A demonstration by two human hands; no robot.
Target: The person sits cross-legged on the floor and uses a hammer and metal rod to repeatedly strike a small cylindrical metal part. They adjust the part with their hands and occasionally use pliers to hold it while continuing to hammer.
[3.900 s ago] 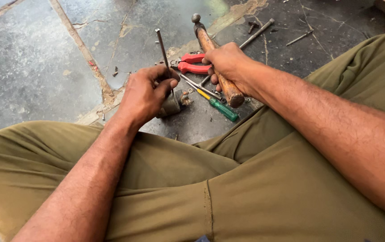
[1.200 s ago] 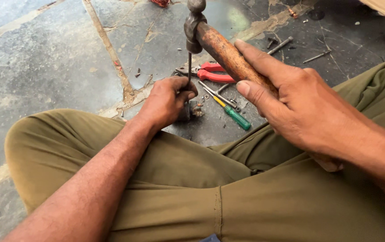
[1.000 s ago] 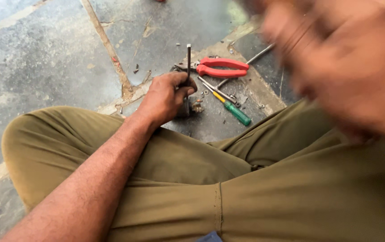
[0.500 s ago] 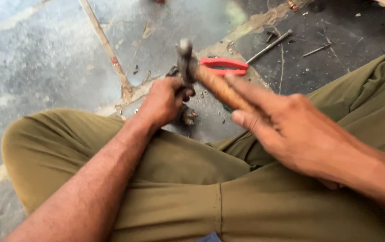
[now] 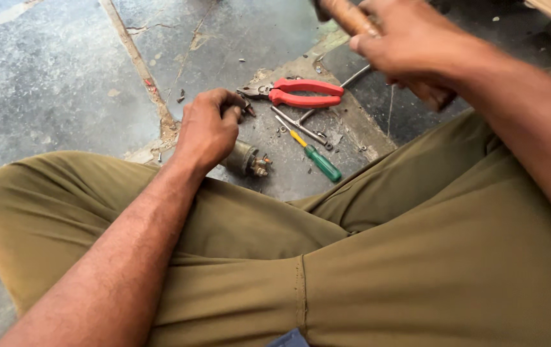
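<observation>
1. My left hand (image 5: 208,132) presses down on a small cylindrical metal part (image 5: 244,159) lying on the stone floor (image 5: 51,96), just in front of my crossed legs. I judge this pins it so it cannot roll. The fingers curl shut near its far end; whether they also pinch something thin there, I cannot tell.
2. My right hand (image 5: 417,45) is raised at the top edge, its grip closed around a wooden hammer handle (image 5: 346,14). The head is out of view.
3. Red-handled pliers (image 5: 301,93), a green-handled screwdriver (image 5: 317,160) and a thin metal rod (image 5: 352,80) lie just beyond the part, within reach of either hand.
4. My olive trousers (image 5: 352,257) fill the foreground, knees spread so the work sits between them.
</observation>
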